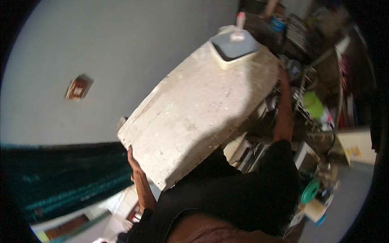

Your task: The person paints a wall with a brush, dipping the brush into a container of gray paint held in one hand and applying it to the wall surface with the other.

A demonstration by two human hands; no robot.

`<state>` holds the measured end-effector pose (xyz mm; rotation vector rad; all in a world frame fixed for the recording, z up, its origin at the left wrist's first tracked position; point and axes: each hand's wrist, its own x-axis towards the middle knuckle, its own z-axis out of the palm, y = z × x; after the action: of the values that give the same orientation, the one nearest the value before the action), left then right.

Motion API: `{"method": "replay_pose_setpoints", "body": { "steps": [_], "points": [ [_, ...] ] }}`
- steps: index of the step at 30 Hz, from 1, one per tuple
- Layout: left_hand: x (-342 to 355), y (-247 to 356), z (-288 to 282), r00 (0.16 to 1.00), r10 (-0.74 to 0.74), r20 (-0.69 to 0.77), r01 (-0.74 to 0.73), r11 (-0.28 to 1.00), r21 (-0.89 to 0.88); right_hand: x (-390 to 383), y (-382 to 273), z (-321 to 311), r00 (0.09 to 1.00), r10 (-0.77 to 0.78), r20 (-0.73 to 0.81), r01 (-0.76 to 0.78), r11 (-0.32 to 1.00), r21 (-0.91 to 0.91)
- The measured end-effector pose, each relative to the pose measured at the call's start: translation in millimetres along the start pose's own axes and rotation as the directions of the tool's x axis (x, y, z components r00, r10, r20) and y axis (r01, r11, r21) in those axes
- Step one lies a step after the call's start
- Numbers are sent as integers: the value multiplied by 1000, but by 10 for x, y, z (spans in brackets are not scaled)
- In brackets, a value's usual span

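1. Head view: white board centred, bearing a tub with a brush at one o'clock.
2. Left hand, eight o'clock: fingers clamped on the board's edge.
3. Right hand, two o'clock, at the edge; fingers obscured, grip cannot be told.

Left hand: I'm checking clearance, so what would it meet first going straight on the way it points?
The stained off-white board, whose edge the left hand holds. Past the corner, the grey wall seems next, though depth is unclear.
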<state>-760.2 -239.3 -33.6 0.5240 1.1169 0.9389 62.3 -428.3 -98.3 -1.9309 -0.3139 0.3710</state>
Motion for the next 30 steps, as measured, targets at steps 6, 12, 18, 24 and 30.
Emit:
{"method": "replay_pose_setpoints", "body": {
  "steps": [6,12,18,24,30],
  "points": [
    [-162,-42,315,995,46,86,-38,995,-92,443,287,-212,982,184,-42,-177,975,131],
    [-1188,-473,-26,983,79,167,-96,991,94,-82,-162,-26,986,17,-166,23,971,236],
    [-1535,-1153,-1186,959,-66,277,40,995,96,-515,-762,190,981,1,-194,55,958,283],
    [-1127,-390,-310,997,22,74,-44,949,312,-567,-636,33,955,155,-252,-112,978,176],
    [-987,-423,25,988,-152,35,150,987,49,-420,-514,-66,975,165,-149,-153,984,89]
  ]
}}
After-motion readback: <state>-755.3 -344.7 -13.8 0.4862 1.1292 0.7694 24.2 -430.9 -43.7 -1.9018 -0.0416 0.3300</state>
